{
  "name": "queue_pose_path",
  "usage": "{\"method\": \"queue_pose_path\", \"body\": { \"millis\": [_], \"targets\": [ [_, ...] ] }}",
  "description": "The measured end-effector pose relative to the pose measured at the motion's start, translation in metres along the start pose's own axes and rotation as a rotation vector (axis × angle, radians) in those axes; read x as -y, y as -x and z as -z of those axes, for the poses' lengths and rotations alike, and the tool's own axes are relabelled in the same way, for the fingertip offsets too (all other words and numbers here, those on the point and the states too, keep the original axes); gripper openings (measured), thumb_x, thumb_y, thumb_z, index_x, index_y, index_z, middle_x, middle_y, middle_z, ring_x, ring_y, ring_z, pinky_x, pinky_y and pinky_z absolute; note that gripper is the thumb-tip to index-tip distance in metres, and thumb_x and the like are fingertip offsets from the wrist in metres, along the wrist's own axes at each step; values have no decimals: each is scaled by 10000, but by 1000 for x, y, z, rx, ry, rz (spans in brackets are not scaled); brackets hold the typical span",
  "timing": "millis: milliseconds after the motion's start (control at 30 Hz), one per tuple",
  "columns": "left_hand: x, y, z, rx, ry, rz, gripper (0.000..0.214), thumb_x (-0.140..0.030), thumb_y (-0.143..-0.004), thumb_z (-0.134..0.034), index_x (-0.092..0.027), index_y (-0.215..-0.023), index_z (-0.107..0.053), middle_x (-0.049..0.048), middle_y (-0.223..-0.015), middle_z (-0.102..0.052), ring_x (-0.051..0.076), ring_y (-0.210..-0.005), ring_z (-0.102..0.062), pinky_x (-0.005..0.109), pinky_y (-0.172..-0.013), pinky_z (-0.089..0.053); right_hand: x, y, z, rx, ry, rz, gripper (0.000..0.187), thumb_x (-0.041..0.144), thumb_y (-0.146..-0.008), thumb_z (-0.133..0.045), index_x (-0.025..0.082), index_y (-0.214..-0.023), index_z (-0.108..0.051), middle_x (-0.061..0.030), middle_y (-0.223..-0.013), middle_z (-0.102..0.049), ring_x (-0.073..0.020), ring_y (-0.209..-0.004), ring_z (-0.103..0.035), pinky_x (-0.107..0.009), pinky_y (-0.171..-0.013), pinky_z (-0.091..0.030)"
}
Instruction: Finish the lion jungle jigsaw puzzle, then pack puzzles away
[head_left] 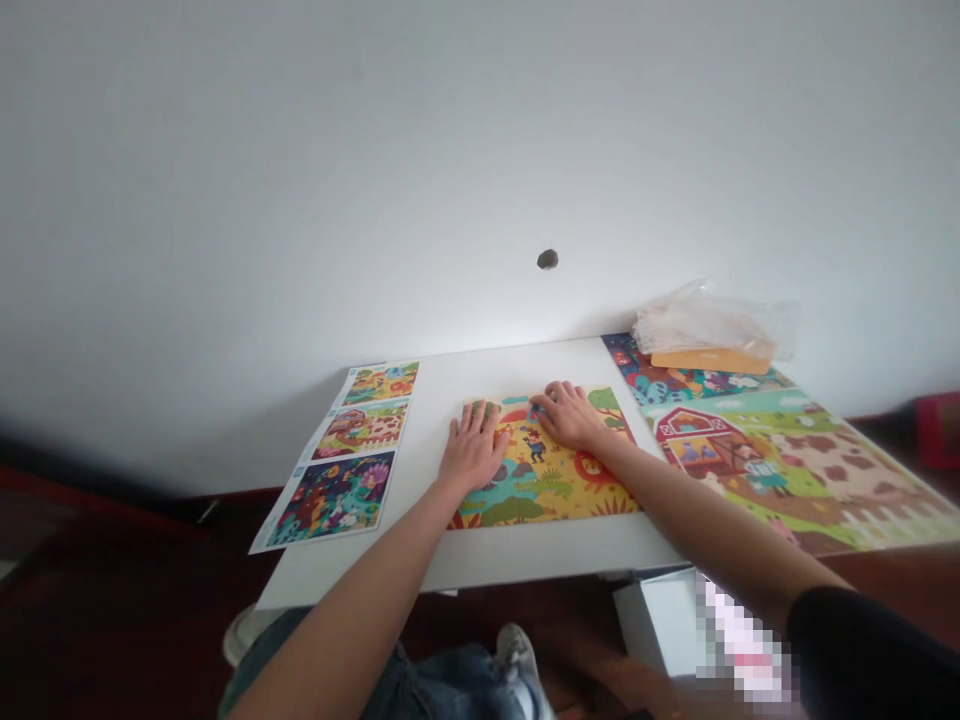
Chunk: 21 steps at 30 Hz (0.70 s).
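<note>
Jungle-animal picture panel (544, 480), one, probably a jigsaw, any seams too fine to make out: lying flat at the middle of a white desk (480, 565), crocodile, lion and a small figure in blue visible. Left hand (474, 450), palm down on the panel's left part, fingers extended and a little apart, nothing seen in its grasp. Right hand (571, 417), on the panel's upper middle, fingers bent and drawn together; whether a small piece sits beneath them cannot be told. Printed sheet (309, 490) with three small scenes, jungle, farm and night, one above another: left of the panel, well apart, jutting past the desk's left edge. Farm picture (795, 470), with red barn and spotted cow: just right of the panel, partly behind the right forearm. Dark night picture (626, 365): beyond the farm scene, by the wall, bearing an orange-yellow slab (712, 360) and a crumpled clear plastic bag (705, 318). Handling note, by judgement: the left palm serves best flat and steady, with light, even weight, lest the panel skid on the bare surface; the right fingertips are best pressed straight down, since a sideways push could buckle or part the panel; the right forearm should stay raised over the farm picture, and the printed sheet uncovered for checking.
</note>
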<state>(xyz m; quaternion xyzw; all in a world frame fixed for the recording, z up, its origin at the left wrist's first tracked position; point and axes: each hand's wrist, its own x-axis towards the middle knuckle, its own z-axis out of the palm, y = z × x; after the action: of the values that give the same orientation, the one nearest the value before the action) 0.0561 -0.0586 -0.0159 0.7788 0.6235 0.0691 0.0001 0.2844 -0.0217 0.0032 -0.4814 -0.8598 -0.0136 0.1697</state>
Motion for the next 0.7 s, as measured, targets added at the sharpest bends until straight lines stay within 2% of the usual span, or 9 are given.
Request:
{"method": "queue_pose_path", "body": {
  "millis": [133, 233, 333, 500, 700],
  "targets": [
    [-1, 1, 1, -15, 24, -9, 608, -492, -989, -280, -208, -1526, -297, 107, -1618, -208, 305, -1496, -151, 556, -1167, -194, 10, 2, -6, 36, 24, -104, 480, 454, -997, -309, 260, -1378, -526, -146, -1388, -492, -307, -1255, -421, -466, -1039, -300],
    [-1, 1, 2, -31, 50, -33, 610, -496, -989, -279, -203, -1523, -304, 122, -1614, -217, 315, -1491, -169, 575, -1156, -202, 12, 8, -11, 109, -8, -152, 576, 514, -1001, -226, 255, -1485, -401, -133, -1554, -341, -326, -1412, -286, -496, -1122, -198],
    [-1, 2, 1, -29, 60, -59, 604, -495, -990, -287, -216, -1526, -300, 117, -1617, -210, 314, -1490, -171, 576, -1154, -204, 13, 14, -14, 168, -40, -165, 676, 602, -975, -214, 231, -1529, -322, -135, -1615, -214, -349, -1472, -174, -522, -1154, -127],
    [2, -2, 0, -32, 41, -63, 613, -507, -992, -270, -203, -1523, -305, 124, -1614, -221, 304, -1494, -158, 542, -1160, -208, 13, 10, -16, 172, -60, -174, 689, 614, -960, -266, 231, -1530, -324, -121, -1625, -182, -350, -1486, -131, -548, -1164, -91],
    [14, -20, 0, -21, -1, -52, 610, -485, -997, -275, -198, -1535, -277, 109, -1621, -201, 297, -1496, -154, 522, -1170, -204, 10, -13, -22, 128, -94, -153, 706, 622, -957, -264, 206, -1521, -345, -151, -1614, -206, -362, -1482, -146, -565, -1162, -85]
  ]
}}
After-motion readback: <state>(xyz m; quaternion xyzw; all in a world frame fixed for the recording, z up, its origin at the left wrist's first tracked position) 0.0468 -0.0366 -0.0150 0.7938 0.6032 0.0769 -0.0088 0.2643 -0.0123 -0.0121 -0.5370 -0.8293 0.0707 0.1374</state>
